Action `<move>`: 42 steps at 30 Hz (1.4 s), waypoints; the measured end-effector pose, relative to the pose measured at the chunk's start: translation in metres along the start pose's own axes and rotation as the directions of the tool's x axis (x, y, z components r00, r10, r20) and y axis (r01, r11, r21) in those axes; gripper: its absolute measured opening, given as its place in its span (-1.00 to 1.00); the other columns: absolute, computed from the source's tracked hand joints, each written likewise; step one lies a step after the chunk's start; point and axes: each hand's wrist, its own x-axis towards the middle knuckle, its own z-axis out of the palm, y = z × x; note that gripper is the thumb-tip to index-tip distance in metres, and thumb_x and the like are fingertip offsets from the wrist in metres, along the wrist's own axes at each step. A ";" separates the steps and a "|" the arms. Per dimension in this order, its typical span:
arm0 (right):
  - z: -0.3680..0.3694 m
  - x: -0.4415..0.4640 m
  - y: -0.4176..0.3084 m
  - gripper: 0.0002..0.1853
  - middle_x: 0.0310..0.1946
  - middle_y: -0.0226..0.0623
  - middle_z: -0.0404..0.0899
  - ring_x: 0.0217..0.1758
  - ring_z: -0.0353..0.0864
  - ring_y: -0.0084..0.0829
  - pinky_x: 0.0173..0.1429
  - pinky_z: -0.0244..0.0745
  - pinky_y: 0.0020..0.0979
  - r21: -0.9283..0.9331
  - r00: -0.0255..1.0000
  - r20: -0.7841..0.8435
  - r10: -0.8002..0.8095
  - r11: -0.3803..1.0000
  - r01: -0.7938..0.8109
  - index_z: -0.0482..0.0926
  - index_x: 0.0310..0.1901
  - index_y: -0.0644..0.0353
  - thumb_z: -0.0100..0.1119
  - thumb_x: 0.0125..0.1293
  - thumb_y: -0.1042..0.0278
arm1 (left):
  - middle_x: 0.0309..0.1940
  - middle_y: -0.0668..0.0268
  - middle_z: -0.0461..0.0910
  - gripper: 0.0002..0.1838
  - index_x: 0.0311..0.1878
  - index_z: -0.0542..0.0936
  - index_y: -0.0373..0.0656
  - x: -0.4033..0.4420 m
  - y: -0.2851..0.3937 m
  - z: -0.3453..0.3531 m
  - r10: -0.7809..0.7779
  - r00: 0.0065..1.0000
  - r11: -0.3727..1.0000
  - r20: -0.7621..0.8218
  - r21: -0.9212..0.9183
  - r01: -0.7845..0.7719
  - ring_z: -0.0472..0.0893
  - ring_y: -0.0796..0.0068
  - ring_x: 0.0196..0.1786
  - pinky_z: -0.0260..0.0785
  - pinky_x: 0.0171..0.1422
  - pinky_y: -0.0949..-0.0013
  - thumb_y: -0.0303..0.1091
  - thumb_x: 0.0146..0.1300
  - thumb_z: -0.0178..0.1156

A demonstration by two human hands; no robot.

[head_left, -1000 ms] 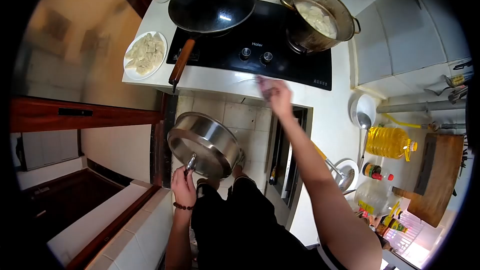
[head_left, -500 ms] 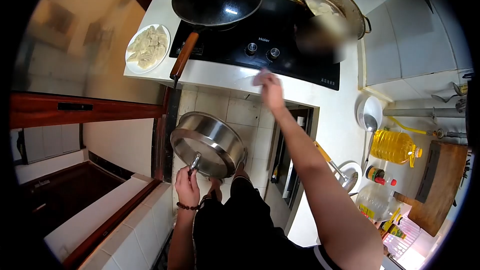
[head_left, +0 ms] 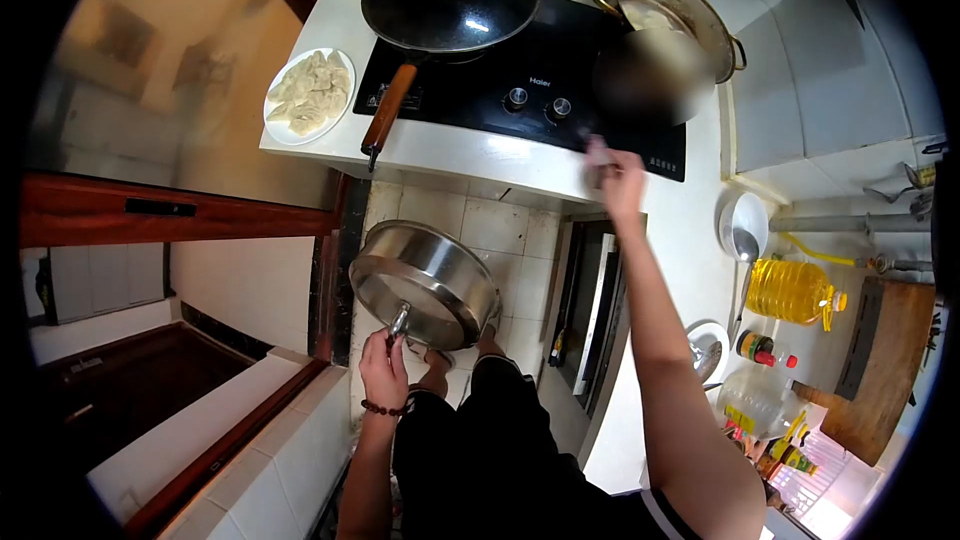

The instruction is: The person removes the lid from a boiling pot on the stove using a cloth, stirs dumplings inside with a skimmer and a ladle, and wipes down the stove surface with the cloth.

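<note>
We see the white bench (head_left: 480, 148) running beneath our right fingers (head_left: 618, 162) and along the right of that forearm, which hides part of it. Just beyond these fingers lies the black hob (head_left: 480, 95) with 2 knobs. Below and left of them, our left fingers (head_left: 374, 348) are clamped on the handle of a big steel pot (head_left: 430, 265) over the floor. Up and left of our right fingers sits the lidded wok (head_left: 450, 0), its handle jutting past the bench edge on that side; above them stands a cooking pot (head_left: 690, 5), its front lost in blur. Well right of them we find a chopping board (head_left: 885, 350), an oil bottle (head_left: 783, 290), and a ladle (head_left: 744, 245) across a bowl (head_left: 733, 220). A plate of dumplings (head_left: 310, 93) lies far left, near the wok. Smallest, a pinkish cloth (head_left: 597, 153) is pinched in our right fingers at the bench's front edge.
</note>
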 end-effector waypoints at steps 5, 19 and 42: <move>-0.006 -0.011 0.086 -0.66 -0.06 0.14 0.60 -0.02 0.65 0.11 0.16 0.57 -0.06 -0.261 0.993 -0.104 0.060 0.962 -0.086 0.71 -0.04 0.24 0.10 0.17 0.64 | -0.24 -0.05 0.59 -0.89 -0.06 0.54 -0.37 0.001 0.000 -0.005 0.014 1.000 1.000 0.008 0.021 -0.014 0.61 -0.06 -0.22 0.46 -0.13 0.18 -0.57 0.40 0.17; 0.139 -0.068 -0.081 -0.68 -0.15 0.04 0.67 -0.09 0.67 0.04 0.04 0.58 -0.11 0.215 0.794 0.542 -0.275 0.959 0.186 0.75 -0.05 0.20 0.16 0.17 0.56 | -0.27 -0.05 0.60 -0.84 -0.05 0.55 -0.34 -0.016 0.017 -0.034 0.057 0.998 0.991 -0.041 0.124 -0.051 0.62 -0.11 -0.21 0.48 -0.15 0.08 -0.51 0.37 0.22; -0.143 -0.472 -0.099 -0.69 -0.25 -0.12 0.73 -0.38 0.61 -0.43 -0.21 0.54 -0.39 0.436 0.625 -0.293 0.724 0.682 -0.587 0.75 0.00 0.23 0.37 0.18 0.45 | -0.35 0.00 0.62 -0.86 -0.13 0.55 -0.25 0.032 0.094 -0.026 0.625 0.549 0.718 0.555 -0.133 -0.683 0.62 -0.12 -0.26 0.43 -0.17 0.01 -0.39 0.38 0.22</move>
